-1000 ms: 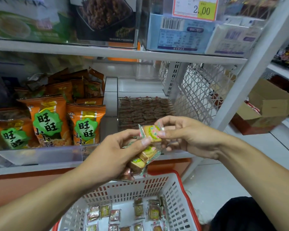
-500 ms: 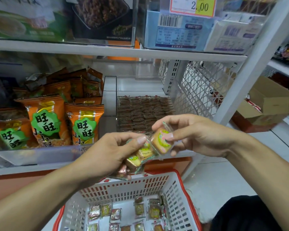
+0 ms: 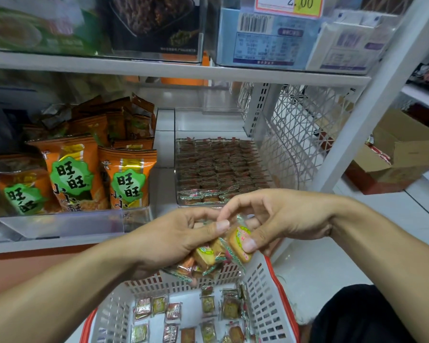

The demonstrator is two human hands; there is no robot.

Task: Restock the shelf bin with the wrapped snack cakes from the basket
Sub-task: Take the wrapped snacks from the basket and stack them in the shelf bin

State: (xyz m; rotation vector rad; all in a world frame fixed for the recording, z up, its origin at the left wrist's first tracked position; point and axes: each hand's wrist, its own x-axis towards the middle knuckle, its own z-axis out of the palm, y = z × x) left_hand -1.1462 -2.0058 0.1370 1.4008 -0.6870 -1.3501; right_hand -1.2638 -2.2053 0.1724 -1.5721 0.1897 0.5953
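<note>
My left hand [image 3: 174, 236] grips a bunch of wrapped snack cakes [image 3: 203, 258] just above the far rim of the white basket [image 3: 260, 305]. My right hand [image 3: 278, 216] pinches one cake [image 3: 238, 242] at the right end of that bunch, thumb on its printed face. Several more wrapped cakes [image 3: 174, 313] lie flat on the basket's floor. Beyond my hands, on the shelf, the clear bin [image 3: 208, 120] holds tight rows of the same cakes [image 3: 218, 164] standing on edge.
Orange snack bags [image 3: 72, 169] fill the clear bin to the left. A white mesh divider [image 3: 295, 134] and a slanted shelf post [image 3: 372, 95] stand on the right. The upper shelf [image 3: 159, 68] carries boxes and a price tag. Cardboard boxes [image 3: 401, 149] sit on the floor.
Both hands have dropped lower, closer to the basket rim. My right hand drew the single cake down beside the bunch held in my left hand.
</note>
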